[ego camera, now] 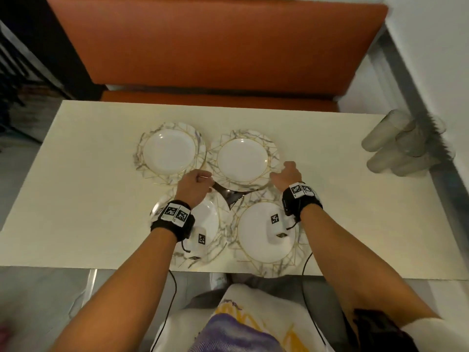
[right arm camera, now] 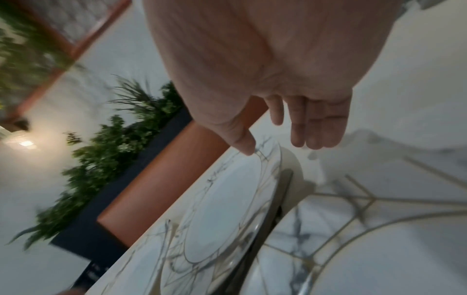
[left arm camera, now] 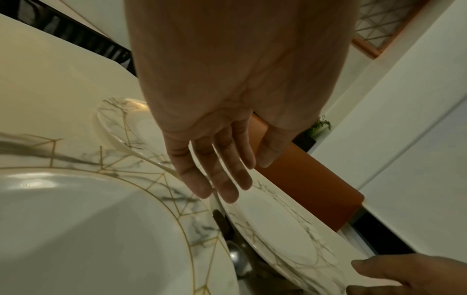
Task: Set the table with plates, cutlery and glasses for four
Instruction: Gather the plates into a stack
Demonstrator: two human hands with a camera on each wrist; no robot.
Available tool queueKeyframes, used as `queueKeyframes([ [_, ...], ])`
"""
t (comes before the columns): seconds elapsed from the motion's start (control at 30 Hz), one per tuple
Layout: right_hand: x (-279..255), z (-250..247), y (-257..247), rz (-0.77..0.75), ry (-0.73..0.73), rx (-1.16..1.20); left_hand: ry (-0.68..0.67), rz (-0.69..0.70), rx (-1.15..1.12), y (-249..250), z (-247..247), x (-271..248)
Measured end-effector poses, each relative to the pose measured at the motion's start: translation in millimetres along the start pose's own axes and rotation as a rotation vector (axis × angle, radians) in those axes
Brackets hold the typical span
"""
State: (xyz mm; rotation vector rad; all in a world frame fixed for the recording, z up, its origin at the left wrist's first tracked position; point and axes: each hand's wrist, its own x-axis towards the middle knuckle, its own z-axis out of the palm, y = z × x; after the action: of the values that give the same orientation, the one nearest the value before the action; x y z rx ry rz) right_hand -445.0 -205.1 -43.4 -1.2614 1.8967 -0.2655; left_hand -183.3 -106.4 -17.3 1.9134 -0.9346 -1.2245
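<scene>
Four white plates with grey and gold marbled rims lie in a cluster on the cream table (ego camera: 88, 174). My hands flank the far right plate (ego camera: 242, 160) (left arm camera: 278, 219) (right arm camera: 222, 209). Its near edge lies over a dark bundle of cutlery (ego camera: 229, 196) (left arm camera: 237, 257) (right arm camera: 278, 195). My left hand (ego camera: 196, 182) (left arm camera: 235, 179) touches the plate's left rim with straight fingers. My right hand (ego camera: 285, 175) (right arm camera: 275, 145) pinches the right rim, thumb on top. The far left plate (ego camera: 170, 153), near left plate (ego camera: 208, 224) and near right plate (ego camera: 266, 232) lie flat. My forearms partly cover the two near plates.
Several clear glasses (ego camera: 401, 148) stand stacked at the table's right edge by the wall. An orange bench (ego camera: 215, 47) runs along the far side. The table's left part and far strip are bare.
</scene>
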Motion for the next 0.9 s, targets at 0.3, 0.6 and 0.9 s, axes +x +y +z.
queueKeyframes([
  [0.3, 34, 11, -20, 0.145, 0.03, 0.09, 0.029, -0.031, -0.026, -8, -24, 17],
  [0.6, 30, -11, -54, 0.005, 0.165, 0.146, 0.06, -0.016, -0.006, 3, -28, 30],
  [0.9, -7, -60, -85, -0.344, 0.366, 0.222, 0.082, -0.064, -0.124, 30, -21, 47],
])
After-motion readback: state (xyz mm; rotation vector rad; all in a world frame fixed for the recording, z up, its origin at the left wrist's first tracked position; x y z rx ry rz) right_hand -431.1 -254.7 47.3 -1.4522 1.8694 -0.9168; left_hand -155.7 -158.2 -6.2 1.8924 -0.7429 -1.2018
